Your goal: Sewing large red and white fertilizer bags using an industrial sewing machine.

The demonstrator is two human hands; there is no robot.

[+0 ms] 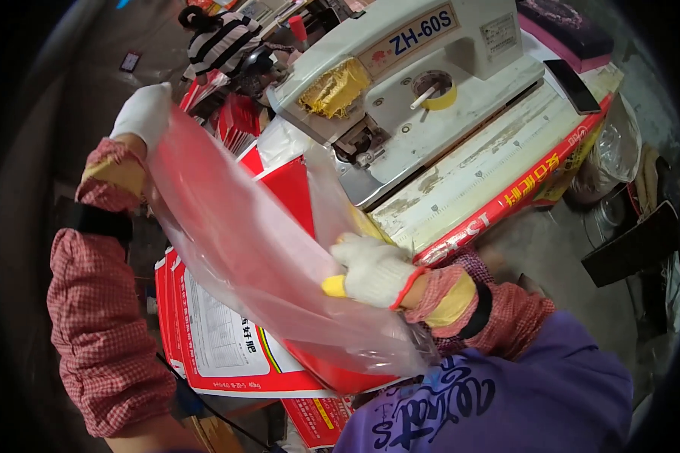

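A sheer plastic liner bag (pixel 227 204) stretches between my two gloved hands, over red and white printed sacks (pixel 227 332). My left hand (pixel 141 113), in a white glove, is raised at the far left and closed on the liner's upper corner. My right hand (pixel 374 268), in a white knit glove with a yellow fingertip and red cuff, is closed on the liner's near side. It is close to the front edge of the sewing machine's table. Through the film, a red sack (pixel 289 189) shows beside the machine.
A large pale sewing machine (pixel 400 98) stands ahead, with a yellow cloth (pixel 336 87) and a tape roll (pixel 444 97) on it. A black phone (pixel 572 87) lies on the worktable (pixel 476 181). Another person in stripes (pixel 223 41) sits at the far left.
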